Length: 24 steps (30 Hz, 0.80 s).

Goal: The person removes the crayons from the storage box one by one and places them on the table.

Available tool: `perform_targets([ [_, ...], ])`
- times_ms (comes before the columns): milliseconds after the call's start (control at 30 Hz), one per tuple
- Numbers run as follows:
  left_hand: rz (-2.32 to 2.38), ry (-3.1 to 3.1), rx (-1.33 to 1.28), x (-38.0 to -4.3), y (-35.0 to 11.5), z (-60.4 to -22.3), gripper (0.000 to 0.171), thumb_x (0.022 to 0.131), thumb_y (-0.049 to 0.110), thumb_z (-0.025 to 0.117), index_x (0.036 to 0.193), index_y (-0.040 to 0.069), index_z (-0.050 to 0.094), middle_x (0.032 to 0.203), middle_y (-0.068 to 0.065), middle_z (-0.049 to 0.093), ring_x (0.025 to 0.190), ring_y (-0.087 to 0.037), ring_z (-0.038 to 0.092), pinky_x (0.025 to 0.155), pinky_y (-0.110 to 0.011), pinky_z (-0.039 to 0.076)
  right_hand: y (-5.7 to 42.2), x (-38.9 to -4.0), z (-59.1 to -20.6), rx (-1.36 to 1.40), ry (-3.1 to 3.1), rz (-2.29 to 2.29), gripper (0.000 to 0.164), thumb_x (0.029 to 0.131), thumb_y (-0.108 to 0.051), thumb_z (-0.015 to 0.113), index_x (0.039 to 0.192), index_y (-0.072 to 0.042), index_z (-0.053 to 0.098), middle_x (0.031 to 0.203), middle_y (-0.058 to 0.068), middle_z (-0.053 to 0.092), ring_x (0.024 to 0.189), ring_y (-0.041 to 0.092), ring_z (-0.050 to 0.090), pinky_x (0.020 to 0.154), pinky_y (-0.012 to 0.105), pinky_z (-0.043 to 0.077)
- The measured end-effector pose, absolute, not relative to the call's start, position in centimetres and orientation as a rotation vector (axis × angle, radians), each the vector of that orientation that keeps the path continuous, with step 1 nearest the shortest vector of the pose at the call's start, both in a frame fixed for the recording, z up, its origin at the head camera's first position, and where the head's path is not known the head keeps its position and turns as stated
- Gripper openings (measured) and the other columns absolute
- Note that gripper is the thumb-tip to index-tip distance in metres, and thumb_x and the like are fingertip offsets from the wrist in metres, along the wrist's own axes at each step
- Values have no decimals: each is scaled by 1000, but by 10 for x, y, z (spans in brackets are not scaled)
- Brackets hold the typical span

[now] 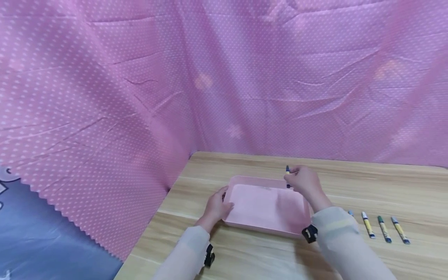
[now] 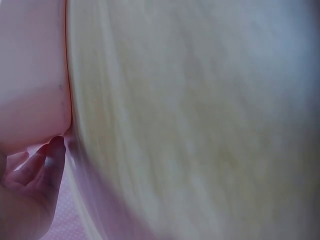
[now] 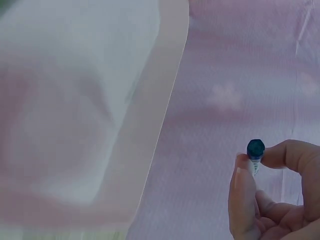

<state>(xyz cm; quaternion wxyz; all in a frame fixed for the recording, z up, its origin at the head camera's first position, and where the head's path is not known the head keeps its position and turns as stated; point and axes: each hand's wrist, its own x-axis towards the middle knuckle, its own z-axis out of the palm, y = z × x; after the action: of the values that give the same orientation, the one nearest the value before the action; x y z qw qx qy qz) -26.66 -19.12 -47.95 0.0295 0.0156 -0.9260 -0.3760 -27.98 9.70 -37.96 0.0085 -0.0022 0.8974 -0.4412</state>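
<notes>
A shallow pink tray (image 1: 264,208) lies on the wooden table. At its left end my left hand (image 1: 216,208) grips the wall, with the thumb over the rim and fingers outside. The left wrist view shows those fingers (image 2: 56,155) against a corner of the tray (image 2: 32,75). Over the tray's far right corner, my right hand (image 1: 305,182) pinches a crayon (image 1: 288,177) between thumb and fingers, held roughly upright. In the right wrist view the teal-coloured end of the crayon (image 3: 256,148) faces the camera.
Several crayons (image 1: 384,229) with yellowish wrappers lie in a row on the table (image 1: 364,186) to the right. One of them is partly hidden by my right sleeve (image 1: 336,225). A pink dotted cloth (image 1: 266,77) hangs behind and left of the table.
</notes>
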Motion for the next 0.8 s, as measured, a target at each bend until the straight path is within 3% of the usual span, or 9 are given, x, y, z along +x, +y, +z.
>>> perform_targets([
  [233,-1139,-2867,69,-265,-192,-479,69,80,11,76,141,8,45,132,-17,54,122,-35,49,104,-46,39,143,-272,-382,60,2814,-1342,48,87,-21,54,123,10,53,112,30,60,75,29,69,67,36,59],
  [500,-1123,-2876,96,-264,-189,-478,69,80,12,76,142,9,44,135,-18,51,125,-37,46,107,-47,36,176,-259,-396,83,2785,-1340,46,88,-20,53,120,13,52,98,25,66,71,29,68,63,36,59],
  [800,-1098,-2893,93,-264,-182,-477,70,80,12,76,142,8,44,135,-17,52,124,-37,46,106,-47,36,191,-248,-422,123,2784,-1148,43,89,-23,57,116,10,56,103,24,63,88,33,60,76,51,51],
])
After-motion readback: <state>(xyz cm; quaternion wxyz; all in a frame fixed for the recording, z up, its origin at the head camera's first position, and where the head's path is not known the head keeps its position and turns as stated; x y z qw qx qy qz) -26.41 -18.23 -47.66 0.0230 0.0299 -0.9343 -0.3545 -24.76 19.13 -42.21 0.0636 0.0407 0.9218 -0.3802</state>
